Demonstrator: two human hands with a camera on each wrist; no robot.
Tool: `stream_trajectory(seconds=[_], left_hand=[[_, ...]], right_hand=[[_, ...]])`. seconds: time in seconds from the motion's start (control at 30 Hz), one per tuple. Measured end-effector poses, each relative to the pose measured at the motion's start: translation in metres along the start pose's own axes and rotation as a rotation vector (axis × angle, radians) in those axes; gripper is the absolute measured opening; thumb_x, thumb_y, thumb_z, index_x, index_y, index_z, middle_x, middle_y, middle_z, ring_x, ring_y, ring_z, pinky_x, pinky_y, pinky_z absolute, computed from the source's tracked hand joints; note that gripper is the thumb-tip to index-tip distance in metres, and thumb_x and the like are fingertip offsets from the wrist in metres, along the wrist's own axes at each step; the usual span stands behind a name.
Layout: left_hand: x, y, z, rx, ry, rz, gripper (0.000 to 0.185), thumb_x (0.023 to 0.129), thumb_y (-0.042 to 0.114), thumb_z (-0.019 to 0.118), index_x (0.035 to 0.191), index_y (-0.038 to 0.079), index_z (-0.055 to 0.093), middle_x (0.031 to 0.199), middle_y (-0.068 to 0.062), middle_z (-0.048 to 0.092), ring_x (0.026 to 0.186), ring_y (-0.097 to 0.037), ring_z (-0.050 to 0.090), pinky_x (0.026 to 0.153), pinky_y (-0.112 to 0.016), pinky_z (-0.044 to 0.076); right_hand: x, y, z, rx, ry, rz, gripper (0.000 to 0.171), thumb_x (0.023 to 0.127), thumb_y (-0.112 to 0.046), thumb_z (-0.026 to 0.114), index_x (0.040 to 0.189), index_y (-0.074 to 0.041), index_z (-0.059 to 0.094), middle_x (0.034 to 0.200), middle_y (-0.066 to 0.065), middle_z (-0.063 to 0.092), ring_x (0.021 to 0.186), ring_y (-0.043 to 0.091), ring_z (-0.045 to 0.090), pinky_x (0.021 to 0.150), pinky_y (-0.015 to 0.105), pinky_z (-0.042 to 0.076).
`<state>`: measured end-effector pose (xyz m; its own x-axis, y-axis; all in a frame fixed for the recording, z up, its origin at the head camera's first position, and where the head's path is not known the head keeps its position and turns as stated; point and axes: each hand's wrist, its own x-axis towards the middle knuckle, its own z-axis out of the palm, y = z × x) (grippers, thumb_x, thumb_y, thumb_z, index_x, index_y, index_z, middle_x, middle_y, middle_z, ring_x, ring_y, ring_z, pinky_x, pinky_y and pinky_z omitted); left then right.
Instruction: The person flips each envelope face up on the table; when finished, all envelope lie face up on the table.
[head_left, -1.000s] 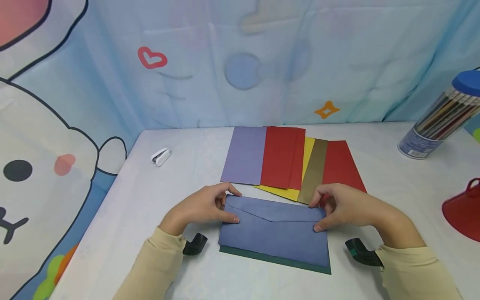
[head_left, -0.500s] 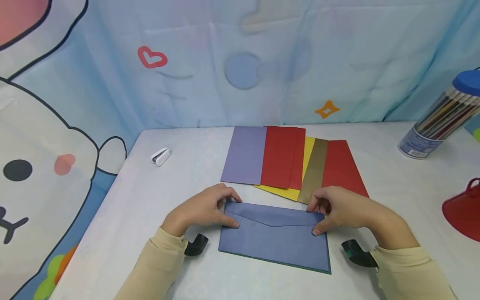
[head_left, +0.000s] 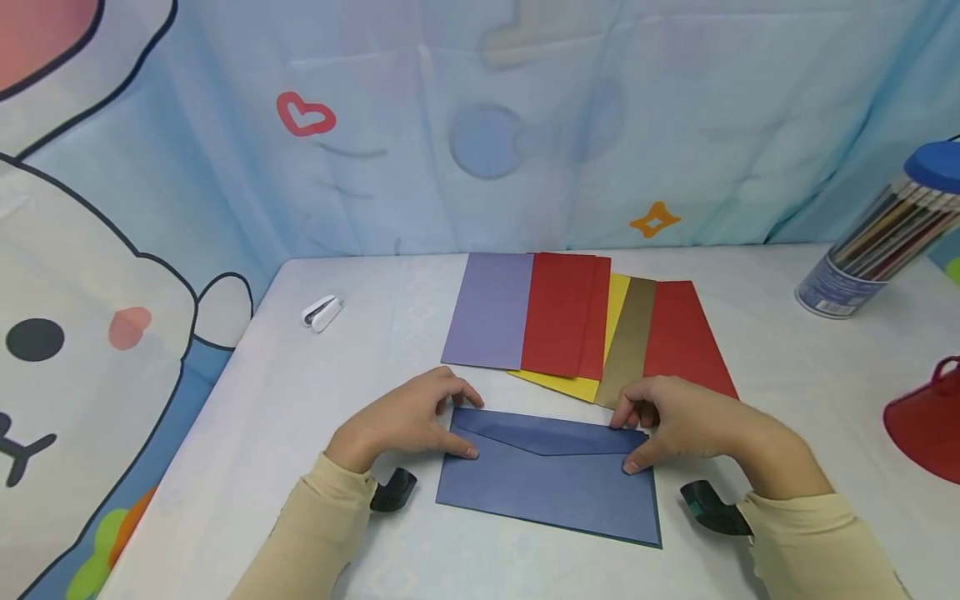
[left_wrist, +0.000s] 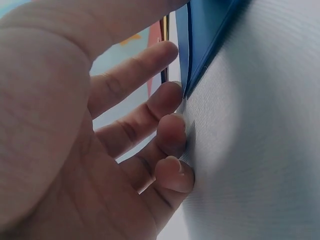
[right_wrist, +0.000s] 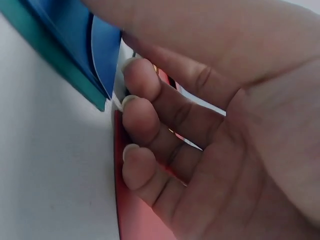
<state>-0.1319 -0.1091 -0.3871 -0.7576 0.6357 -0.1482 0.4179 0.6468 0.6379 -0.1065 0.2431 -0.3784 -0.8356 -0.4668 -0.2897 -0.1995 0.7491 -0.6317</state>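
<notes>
A dark blue envelope lies flap up on the white table, stacked on a green envelope that shows only as a thin sliver along its edges. My left hand pinches the top left corner, thumb on top and fingers curled against the edge. My right hand pinches the top right corner the same way. In the left wrist view the left hand's fingertips touch the table beside the blue envelope. The right wrist view shows the green envelope under the blue envelope.
Behind the hands several envelopes lie fanned out: lilac, red, yellow, gold and another red. A small white stapler sits far left. A pencil tub and a red object stand at the right.
Both hands have slid the blue envelope toward me over the green one. The wide green strip along the near edge is now almost covered.
</notes>
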Motion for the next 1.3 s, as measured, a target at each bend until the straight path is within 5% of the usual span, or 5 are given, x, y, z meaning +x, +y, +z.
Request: stream_trajectory(seconds=[0.17, 0.33, 0.57, 0.8, 1.3], left_hand=[[0.0, -0.001, -0.001, -0.019, 0.031, -0.026, 0.051, 0.078, 0.038, 0.088, 0.121, 0.02, 0.068, 0.108, 0.003, 0.056, 0.091, -0.015, 0.052, 0.08, -0.032, 0.046], [0.006, -0.003, -0.003, -0.118, 0.185, -0.123, 0.052, 0.085, 0.042, 0.081, 0.128, 0.016, 0.065, 0.113, -0.001, 0.056, 0.086, -0.017, 0.056, 0.074, -0.034, 0.049], [0.042, -0.003, -0.011, -0.132, 0.396, -0.328, 0.064, 0.087, 0.044, 0.078, 0.14, 0.015, 0.056, 0.13, -0.011, 0.05, 0.11, -0.026, 0.053, 0.088, -0.044, 0.049], [0.068, 0.0, -0.013, -0.072, 0.365, -0.442, 0.088, 0.077, 0.05, 0.084, 0.15, 0.017, 0.046, 0.137, -0.016, 0.047, 0.125, -0.031, 0.045, 0.099, -0.05, 0.045], [0.073, 0.004, -0.005, -0.066, 0.428, -0.538, 0.105, 0.065, 0.036, 0.096, 0.153, 0.028, 0.04, 0.139, -0.019, 0.049, 0.122, -0.038, 0.047, 0.098, -0.055, 0.042]], right_hand=[[0.001, 0.003, -0.001, 0.026, 0.0, -0.013, 0.043, 0.068, -0.033, 0.095, 0.098, -0.016, 0.07, 0.083, 0.0, 0.055, 0.079, 0.019, 0.052, 0.065, 0.029, 0.046], [0.002, 0.004, -0.001, 0.063, 0.002, -0.037, 0.038, 0.073, -0.033, 0.092, 0.098, -0.015, 0.07, 0.084, 0.0, 0.056, 0.079, 0.02, 0.053, 0.066, 0.027, 0.046], [0.002, 0.005, -0.001, 0.077, -0.002, -0.042, 0.036, 0.075, -0.033, 0.09, 0.098, -0.015, 0.07, 0.083, 0.0, 0.056, 0.079, 0.02, 0.053, 0.065, 0.027, 0.046], [0.001, 0.004, 0.0, 0.067, 0.0, -0.025, 0.036, 0.074, -0.033, 0.091, 0.097, -0.015, 0.07, 0.083, 0.0, 0.056, 0.079, 0.02, 0.053, 0.065, 0.027, 0.046], [0.0, 0.004, 0.0, 0.073, 0.004, -0.033, 0.033, 0.074, -0.031, 0.091, 0.094, -0.016, 0.07, 0.082, 0.001, 0.055, 0.078, 0.02, 0.052, 0.064, 0.027, 0.044]])
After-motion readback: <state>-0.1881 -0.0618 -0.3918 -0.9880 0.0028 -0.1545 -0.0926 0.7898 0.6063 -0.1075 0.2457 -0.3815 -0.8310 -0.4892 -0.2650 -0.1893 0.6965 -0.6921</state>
